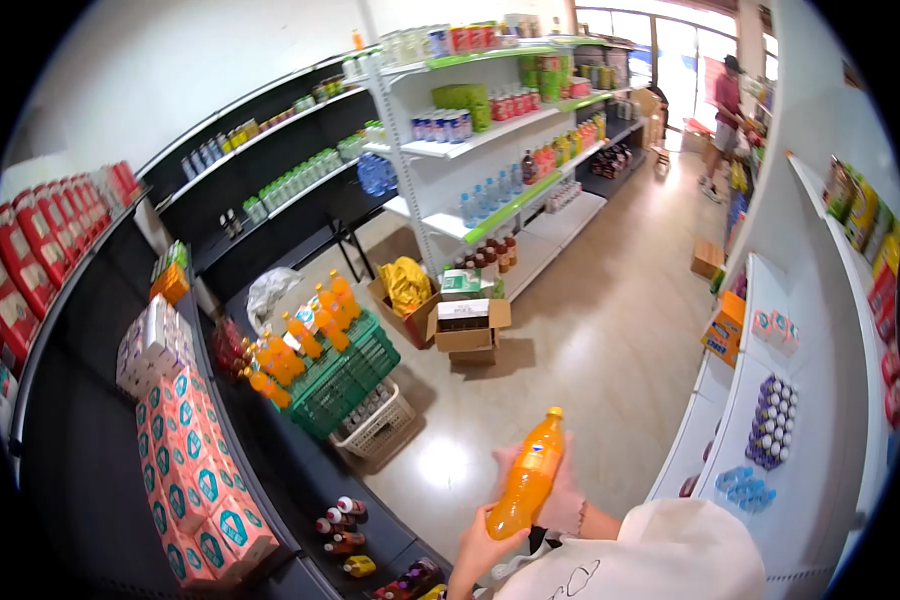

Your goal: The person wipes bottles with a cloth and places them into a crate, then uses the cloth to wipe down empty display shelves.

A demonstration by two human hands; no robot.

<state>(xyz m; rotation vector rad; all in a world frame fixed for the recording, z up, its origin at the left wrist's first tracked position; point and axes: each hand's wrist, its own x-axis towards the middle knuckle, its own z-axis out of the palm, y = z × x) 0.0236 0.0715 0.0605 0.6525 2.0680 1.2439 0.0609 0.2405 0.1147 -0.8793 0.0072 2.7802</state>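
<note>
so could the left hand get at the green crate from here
Probably not: the left hand holds the orange bottle near its base, and the green crate looks too far off across the floor, though the way between looks free.

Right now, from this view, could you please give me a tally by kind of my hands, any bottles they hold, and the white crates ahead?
Hands: 2, the left hand and the right hand
Held bottles: 1, the orange bottle
White crates: 1, the white crate
Total: 4
</note>
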